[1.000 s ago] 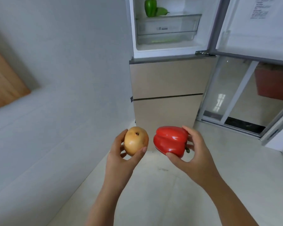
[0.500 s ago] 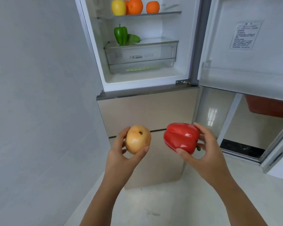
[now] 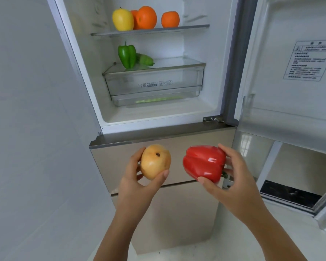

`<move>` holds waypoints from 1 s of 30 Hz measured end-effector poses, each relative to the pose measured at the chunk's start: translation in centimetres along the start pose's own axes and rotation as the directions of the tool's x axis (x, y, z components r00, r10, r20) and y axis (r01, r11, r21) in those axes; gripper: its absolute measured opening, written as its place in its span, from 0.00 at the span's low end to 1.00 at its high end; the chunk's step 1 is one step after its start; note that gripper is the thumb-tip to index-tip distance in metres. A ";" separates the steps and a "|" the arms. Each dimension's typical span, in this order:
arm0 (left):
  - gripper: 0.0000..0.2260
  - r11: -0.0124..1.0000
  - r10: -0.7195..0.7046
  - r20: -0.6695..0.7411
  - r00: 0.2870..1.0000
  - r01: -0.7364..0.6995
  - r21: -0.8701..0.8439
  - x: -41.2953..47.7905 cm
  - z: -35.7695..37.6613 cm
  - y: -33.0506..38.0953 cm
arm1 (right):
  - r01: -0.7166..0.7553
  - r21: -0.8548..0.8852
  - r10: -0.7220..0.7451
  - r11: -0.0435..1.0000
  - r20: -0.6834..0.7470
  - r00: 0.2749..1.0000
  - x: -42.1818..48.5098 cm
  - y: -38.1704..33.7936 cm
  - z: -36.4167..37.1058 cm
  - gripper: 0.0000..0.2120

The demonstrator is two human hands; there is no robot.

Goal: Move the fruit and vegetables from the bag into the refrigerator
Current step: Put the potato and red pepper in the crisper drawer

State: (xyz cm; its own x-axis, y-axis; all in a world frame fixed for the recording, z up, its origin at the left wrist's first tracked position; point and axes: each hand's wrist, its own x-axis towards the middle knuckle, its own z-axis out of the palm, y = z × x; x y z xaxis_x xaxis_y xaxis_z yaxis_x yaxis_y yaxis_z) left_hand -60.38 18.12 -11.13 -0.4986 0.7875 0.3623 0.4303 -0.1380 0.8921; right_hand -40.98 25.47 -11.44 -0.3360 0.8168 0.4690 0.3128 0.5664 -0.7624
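- Our left hand (image 3: 137, 182) clasps a yellow pear (image 3: 155, 161), our right hand (image 3: 231, 178) a red pepper (image 3: 203, 162).
- Either glossy piece may slip while we reach toward the open refrigerator (image 3: 158, 113).

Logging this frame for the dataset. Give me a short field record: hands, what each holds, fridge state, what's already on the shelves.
left hand: holds yellow-brown pear
right hand: holds red bell pepper
fridge door: open, swung to the right
upper shelf: yellow apple, oranges
lower shelf: green bell pepper, another green vegetable behind it
clear drawer: shut
bag: not in view
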 end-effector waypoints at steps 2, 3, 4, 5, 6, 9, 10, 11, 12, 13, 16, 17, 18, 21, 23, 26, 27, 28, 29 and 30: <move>0.31 1.000 0.013 -0.001 1.000 -0.013 -0.015 2.6 0.5 -0.4 | 0.047 -0.070 -0.048 0.996 -0.006 0.999 2.4 0.6 0.6 0.37; 0.32 1.000 0.023 -0.002 1.000 -0.024 -0.018 4.2 0.7 -0.6 | 0.070 -0.106 -0.072 0.992 -0.013 0.997 3.7 0.8 0.9 0.38; 0.33 0.999 0.035 -0.005 0.999 -0.035 -0.020 5.8 0.8 -0.8 | 0.086 -0.127 -0.090 0.988 -0.021 0.996 5.2 1.0 1.3 0.38; 0.33 0.999 0.047 -0.010 0.999 -0.048 -0.024 7.5 0.7 -0.9 | 0.097 -0.139 -0.102 0.986 -0.027 0.994 6.8 1.1 1.7 0.38; 0.34 0.998 0.062 -0.020 0.998 -0.062 -0.030 9.3 0.5 -1.0 | 0.109 -0.148 -0.115 0.983 -0.033 0.993 8.5 1.1 2.1 0.38; 0.34 0.993 0.114 -0.055 0.992 -0.116 -0.033 14.8 -0.3 -1.0 | 0.128 -0.144 -0.138 0.981 -0.065 0.988 13.8 0.9 3.6 0.39; 0.34 0.991 0.131 -0.059 0.990 -0.133 -0.027 16.6 -0.5 -0.9 | 0.121 -0.131 -0.133 0.984 -0.080 0.988 15.4 0.7 4.1 0.39; 0.33 0.988 0.150 -0.056 0.987 -0.151 -0.018 18.4 -0.7 -0.9 | 0.116 -0.123 -0.128 0.986 -0.095 0.987 17.0 0.6 4.5 0.39; 0.33 0.984 0.175 -0.050 0.983 -0.176 -0.007 20.1 -0.8 -0.8 | 0.116 -0.118 -0.129 0.986 -0.108 0.986 18.3 0.6 4.9 0.39; 0.33 0.978 0.208 -0.046 0.977 -0.208 0.004 21.7 -0.8 -0.8 | 0.122 -0.116 -0.135 0.986 -0.119 0.984 19.6 0.7 5.2 0.38; 0.33 0.953 0.302 -0.031 0.953 -0.301 0.029 25.9 -0.2 -0.6 | 0.123 -0.111 -0.139 0.986 -0.155 0.978 22.7 1.2 5.9 0.35; 0.32 0.945 0.325 -0.024 0.945 -0.324 0.034 27.1 0.1 -0.4 | 0.113 -0.099 -0.128 0.989 -0.168 0.977 23.6 1.3 6.0 0.35; 0.32 0.938 0.346 -0.019 0.938 -0.345 0.040 28.2 0.3 -0.1 | 0.103 -0.090 -0.118 0.991 -0.181 0.976 24.5 1.5 6.0 0.35; 0.33 0.910 0.410 -0.002 0.912 -0.409 0.076 31.6 1.1 0.8 | 0.086 -0.063 -0.096 0.994 -0.199 0.975 27.6 1.8 6.1 0.35; 0.33 0.885 0.456 0.011 0.890 -0.454 0.104 33.6 1.7 1.3 | 0.089 -0.021 -0.091 0.996 -0.205 0.974 29.7 2.0 6.1 0.34; 0.33 0.844 0.512 0.045 0.858 -0.512 0.163 36.2 2.9 2.1 | 0.119 0.028 -0.110 0.992 -0.218 0.970 32.5 2.5 6.0 0.34; 0.33 0.828 0.526 0.060 0.848 -0.527 0.193 37.0 3.4 2.3 | 0.128 0.044 -0.115 0.991 -0.225 0.968 33.4 2.7 5.8 0.35; 0.33 0.812 0.535 0.076 0.841 -0.537 0.230 37.9 3.8 2.5 | 0.134 0.058 -0.118 0.989 -0.230 0.966 34.3 2.9 5.6 0.34; 0.33 0.793 0.541 0.093 0.836 -0.544 0.273 38.8 4.3 2.6 | 0.140 0.065 -0.121 0.988 -0.237 0.964 35.2 3.2 5.4 0.33; 0.34 0.771 0.546 0.107 0.831 -0.549 0.323 39.6 4.7 2.8 | 0.149 0.064 -0.129 0.987 -0.251 0.959 36.1 3.6 5.1 0.33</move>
State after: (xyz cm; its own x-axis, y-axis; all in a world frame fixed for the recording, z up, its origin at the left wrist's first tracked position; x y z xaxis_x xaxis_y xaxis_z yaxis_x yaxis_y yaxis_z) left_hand -75.39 51.74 4.43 -0.0983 0.6434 0.7592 0.8485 -0.3445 0.4017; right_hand -56.54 56.42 0.46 -0.1392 0.7382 0.6601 0.2022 0.6737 -0.7108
